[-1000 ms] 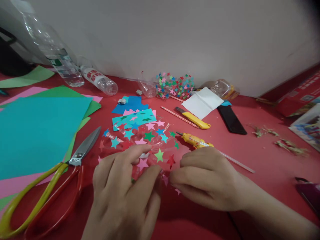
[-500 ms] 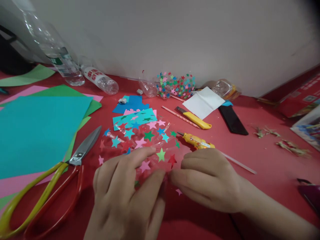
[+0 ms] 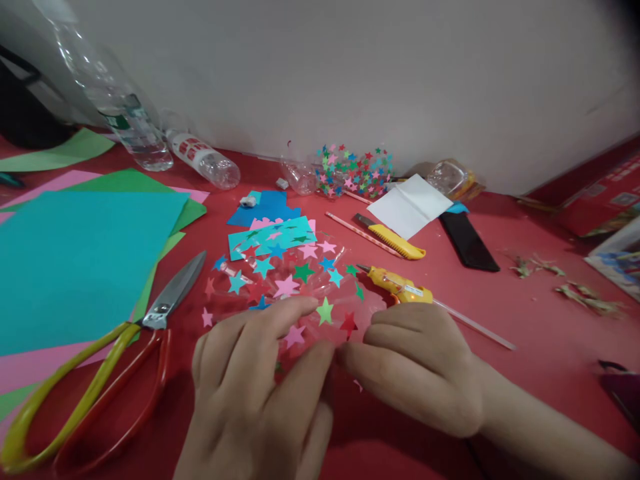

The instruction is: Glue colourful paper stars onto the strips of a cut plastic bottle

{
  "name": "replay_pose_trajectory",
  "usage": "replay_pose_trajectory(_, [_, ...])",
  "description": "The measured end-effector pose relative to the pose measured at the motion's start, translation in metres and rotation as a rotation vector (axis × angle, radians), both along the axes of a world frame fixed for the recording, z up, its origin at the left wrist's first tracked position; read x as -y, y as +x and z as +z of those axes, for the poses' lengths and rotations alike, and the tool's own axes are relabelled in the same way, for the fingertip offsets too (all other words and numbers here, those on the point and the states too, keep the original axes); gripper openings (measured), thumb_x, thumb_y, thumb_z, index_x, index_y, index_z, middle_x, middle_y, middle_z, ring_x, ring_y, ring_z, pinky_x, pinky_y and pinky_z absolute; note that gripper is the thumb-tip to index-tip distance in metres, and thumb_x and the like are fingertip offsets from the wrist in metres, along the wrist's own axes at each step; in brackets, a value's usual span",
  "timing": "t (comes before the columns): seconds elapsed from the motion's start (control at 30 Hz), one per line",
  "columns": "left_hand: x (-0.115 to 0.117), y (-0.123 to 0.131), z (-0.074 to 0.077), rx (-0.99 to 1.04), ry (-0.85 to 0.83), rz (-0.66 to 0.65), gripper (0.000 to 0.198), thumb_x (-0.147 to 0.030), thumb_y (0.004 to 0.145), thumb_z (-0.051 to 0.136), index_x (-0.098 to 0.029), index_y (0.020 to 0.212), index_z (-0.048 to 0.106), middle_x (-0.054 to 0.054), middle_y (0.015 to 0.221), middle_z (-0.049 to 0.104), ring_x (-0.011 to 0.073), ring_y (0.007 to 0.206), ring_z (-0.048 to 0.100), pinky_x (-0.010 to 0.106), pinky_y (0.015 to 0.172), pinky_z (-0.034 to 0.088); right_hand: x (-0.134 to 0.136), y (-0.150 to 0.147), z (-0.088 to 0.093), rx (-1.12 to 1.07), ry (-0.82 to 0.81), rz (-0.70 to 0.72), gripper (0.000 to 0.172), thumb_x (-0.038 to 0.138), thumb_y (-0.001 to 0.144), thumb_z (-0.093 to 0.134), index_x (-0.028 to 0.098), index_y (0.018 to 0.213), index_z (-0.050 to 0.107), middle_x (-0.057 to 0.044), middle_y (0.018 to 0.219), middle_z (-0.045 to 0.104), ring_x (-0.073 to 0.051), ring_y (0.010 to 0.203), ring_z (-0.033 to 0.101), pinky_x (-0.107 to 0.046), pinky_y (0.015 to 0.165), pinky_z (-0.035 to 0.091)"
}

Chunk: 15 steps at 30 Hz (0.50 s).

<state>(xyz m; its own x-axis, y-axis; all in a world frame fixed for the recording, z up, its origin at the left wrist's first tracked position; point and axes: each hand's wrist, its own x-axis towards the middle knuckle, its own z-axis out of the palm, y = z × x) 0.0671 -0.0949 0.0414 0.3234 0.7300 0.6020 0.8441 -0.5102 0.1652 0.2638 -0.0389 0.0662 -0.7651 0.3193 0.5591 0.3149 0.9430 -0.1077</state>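
In front of me lies a clear plastic piece with cut flaps [image 3: 310, 290], covered in colourful paper stars. My left hand [image 3: 265, 387] grips its near side, index finger over the plastic and thumb below. Close beside that thumb, my right hand [image 3: 415, 367] is closed in a pinch at the near edge; whatever its fingertips hold is hidden. A green paper star [image 3: 325, 311] and a red paper star [image 3: 349, 325] show between the hands. Just beyond my right hand lies a yellow glue gun [image 3: 400, 283] with a clear glue stick [image 3: 473, 323] in its back.
Large scissors [image 3: 163, 310] lie open at left beside coloured paper sheets [image 3: 90, 260]. Beyond the plastic are a yellow utility knife [image 3: 397, 241], a striped straw [image 3: 363, 233], white paper [image 3: 410, 207] and a black phone-like object [image 3: 470, 240]. Clear bottles [image 3: 205, 160] and a star-covered bottle [image 3: 353, 172] lie along the wall.
The whole view has shifted slightly, so things sit a little further right. My right hand has rolled a little at the plastic's near edge; my left hand keeps its grip.
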Motion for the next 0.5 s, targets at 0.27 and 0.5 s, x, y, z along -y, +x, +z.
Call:
replay_pose_trajectory(0.27, [-0.003, 0.001, 0.003, 0.019, 0.005, 0.017, 0.028, -0.014, 0.072, 0.058, -0.024, 0.097, 0.064, 0.011, 0.122, 0.056, 0.0317, 0.099, 0.055, 0.05, 0.082, 0.041, 0.003, -0.005, -0.011, -0.087, -0.147, -0.086, 0.01, 0.009, 0.09, 0.051, 0.016, 0.087, 0.058, 0.002, 0.061, 0.058, -0.01, 0.051, 0.045, -0.026, 0.049, 0.031])
replay_pose_trajectory(0.5, [-0.002, 0.003, 0.006, 0.078, -0.038, 0.015, 0.022, -0.014, 0.074, 0.06, -0.025, 0.093, 0.062, 0.01, 0.121, 0.054, 0.0304, 0.1, 0.053, 0.05, 0.085, 0.04, 0.006, -0.006, -0.01, -0.105, -0.225, -0.142, 0.005, 0.013, 0.09, 0.053, 0.017, 0.091, 0.056, 0.004, 0.061, 0.056, -0.008, 0.051, 0.047, -0.022, 0.049, 0.032])
